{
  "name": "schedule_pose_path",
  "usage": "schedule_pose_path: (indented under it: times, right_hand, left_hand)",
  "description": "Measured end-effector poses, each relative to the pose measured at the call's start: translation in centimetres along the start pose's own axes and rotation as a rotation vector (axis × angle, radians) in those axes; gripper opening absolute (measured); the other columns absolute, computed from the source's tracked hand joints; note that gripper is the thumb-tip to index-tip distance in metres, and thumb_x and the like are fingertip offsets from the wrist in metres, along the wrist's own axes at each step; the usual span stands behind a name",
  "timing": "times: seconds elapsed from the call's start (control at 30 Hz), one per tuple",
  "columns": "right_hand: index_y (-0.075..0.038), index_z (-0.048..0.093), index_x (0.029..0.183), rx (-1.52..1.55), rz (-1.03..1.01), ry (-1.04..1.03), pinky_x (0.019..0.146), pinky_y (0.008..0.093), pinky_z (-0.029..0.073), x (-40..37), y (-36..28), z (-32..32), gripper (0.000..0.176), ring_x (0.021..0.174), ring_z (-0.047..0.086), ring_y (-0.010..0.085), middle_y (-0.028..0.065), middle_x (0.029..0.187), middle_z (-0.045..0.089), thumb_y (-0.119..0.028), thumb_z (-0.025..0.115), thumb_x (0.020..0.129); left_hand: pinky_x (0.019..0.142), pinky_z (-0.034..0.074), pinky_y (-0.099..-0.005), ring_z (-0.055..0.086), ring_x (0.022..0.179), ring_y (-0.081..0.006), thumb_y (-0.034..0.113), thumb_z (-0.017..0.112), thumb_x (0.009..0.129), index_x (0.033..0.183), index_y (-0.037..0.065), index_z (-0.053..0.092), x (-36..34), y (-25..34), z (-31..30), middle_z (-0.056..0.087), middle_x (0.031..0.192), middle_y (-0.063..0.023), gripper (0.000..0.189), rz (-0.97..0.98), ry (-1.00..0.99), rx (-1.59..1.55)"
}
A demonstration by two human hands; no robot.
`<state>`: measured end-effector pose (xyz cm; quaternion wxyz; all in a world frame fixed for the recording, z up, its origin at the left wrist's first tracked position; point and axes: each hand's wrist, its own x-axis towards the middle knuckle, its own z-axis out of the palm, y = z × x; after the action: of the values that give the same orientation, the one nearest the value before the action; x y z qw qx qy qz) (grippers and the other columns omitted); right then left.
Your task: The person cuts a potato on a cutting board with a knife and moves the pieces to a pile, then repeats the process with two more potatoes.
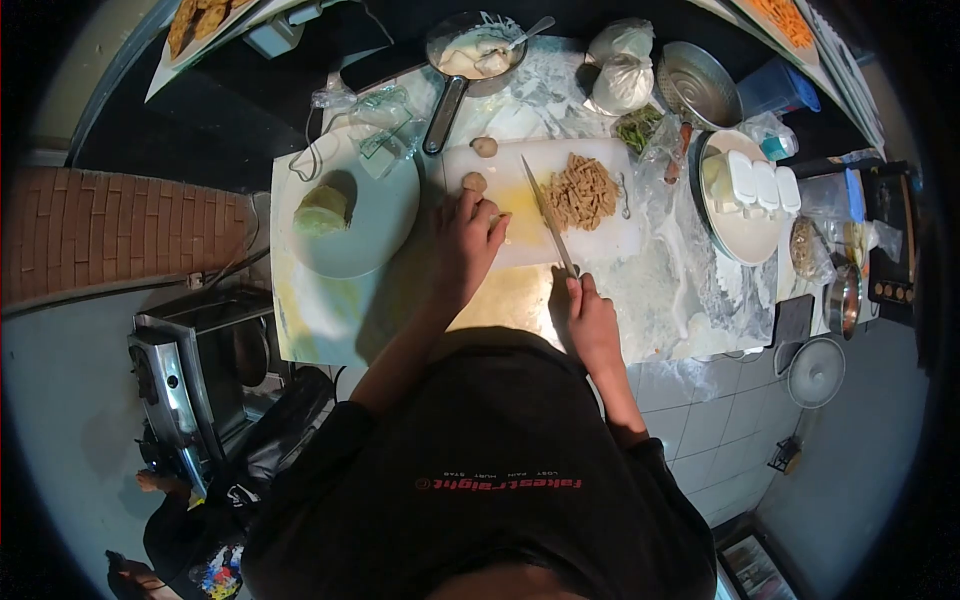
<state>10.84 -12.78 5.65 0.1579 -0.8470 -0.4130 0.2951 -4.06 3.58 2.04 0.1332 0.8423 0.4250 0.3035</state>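
My right hand (595,325) is closed round the handle of a knife (549,218), its long blade pointing away across the white cutting board (625,225). To the left on that board, my left hand (470,245) is curled, with its fingertips by a small pale piece that they mostly hide. Just beyond those fingers sits a round light-brown ball (474,182). Another pale brown ball (485,147) lies near the board's far edge. Right of the blade is a heap of thin light-brown strips (583,192).
At left, a large round plate (385,235) bears a cut cabbage (322,211). A frying pan (455,95) with white paste and a spoon stands at the back. Behind right are a tied plastic bag (622,80), metal bowl (700,85) and plate with white containers (735,235). Another person sits lower left.
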Motion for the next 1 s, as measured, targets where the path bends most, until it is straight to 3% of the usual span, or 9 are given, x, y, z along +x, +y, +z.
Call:
schedule_pose_path:
  times: [0.07,0.3,0.4,0.57,1.0]
  right_hand:
    - [-0.001,0.055,0.115,0.004,-0.007,0.011,0.061,0.0597,0.051,-0.2,0.1,0.1,0.037,0.073,0.063,0.0524,0.0319,0.071,0.063,-0.035,0.044,0.106]
    - [-0.002,0.054,0.111,0.057,-0.060,-0.029,0.060,0.0604,0.050,-1.0,-0.8,0.8,0.036,0.071,0.063,0.0528,0.0309,0.070,0.064,-0.035,0.043,0.106]
    - [-0.002,0.054,0.112,0.050,-0.050,-0.042,0.060,0.0604,0.050,-1.1,-0.8,1.1,0.035,0.071,0.063,0.0527,0.0307,0.070,0.064,-0.035,0.043,0.106]
    - [-0.003,0.054,0.112,0.000,-0.044,-0.063,0.059,0.0600,0.050,-0.7,-1.2,0.8,0.035,0.071,0.063,0.0524,0.0308,0.070,0.064,-0.035,0.043,0.106]
    - [-0.004,0.051,0.112,-0.143,-0.119,-0.072,0.060,0.0583,0.052,0.0,-1.2,0.4,0.033,0.070,0.064,0.0504,0.0281,0.076,0.067,-0.035,0.042,0.106]
  left_hand:
    - [0.091,0.041,-0.0459,0.053,0.105,-0.0274,0.022,0.076,0.082,0.091,0.011,0.066,0.5,0.1,0.3,0.058,0.100,-0.0041,0.018,-0.015,-0.073,0.015]
    - [0.087,0.044,-0.0406,0.056,0.097,-0.0283,0.016,0.077,0.079,0.090,0.009,0.069,1.4,0.1,0.9,0.062,0.095,-0.0053,0.016,0.079,-0.023,-0.070]
    - [0.093,0.041,-0.0420,0.056,0.104,-0.0255,0.017,0.073,0.083,0.093,0.010,0.069,0.3,-0.3,0.4,0.062,0.098,-0.0040,0.012,-0.024,-0.038,-0.149]
    - [0.095,0.041,-0.0395,0.057,0.106,-0.0235,0.019,0.072,0.085,0.101,0.008,0.071,-0.6,-0.3,-1.1,0.068,0.104,-0.0023,0.019,0.175,-0.079,-0.129]
    - [0.099,0.040,-0.0381,0.058,0.113,-0.0208,0.023,0.072,0.087,0.110,0.008,0.073,-1.3,-0.8,-0.3,0.069,0.116,0.0002,0.028,0.193,-0.068,-0.085]
